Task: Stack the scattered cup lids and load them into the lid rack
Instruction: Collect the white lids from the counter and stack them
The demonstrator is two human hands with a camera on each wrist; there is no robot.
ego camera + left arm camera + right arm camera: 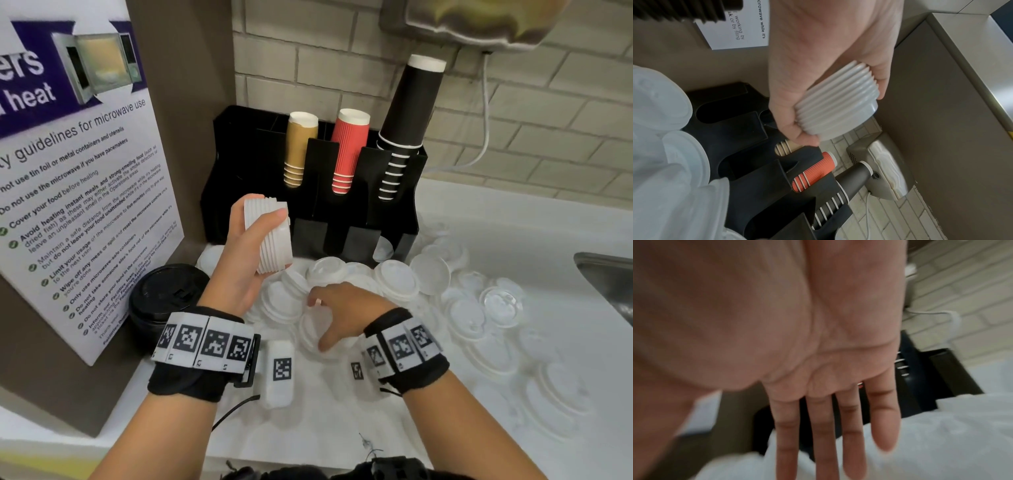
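Note:
My left hand (260, 219) grips a stack of several white cup lids (274, 246) on its side, thumb over the front, just before the black lid rack (308, 192). The left wrist view shows the same ribbed stack (838, 105) held in the left hand (807, 91) above the rack's slots (748, 146). Many loose white and clear lids (397, 277) lie scattered on the white counter. My right hand (318, 322) is spread low over one lid in the pile (308, 329); in the right wrist view its fingers (818, 434) are straight and hold nothing.
The rack holds tan (298, 150), red (349, 147) and black (407, 113) cup stacks. A stack of black lids (164, 294) stands at the left beside a microwave sign (78, 171). A steel sink (609, 274) opens at the right, and a wall unit (479, 24) hangs above.

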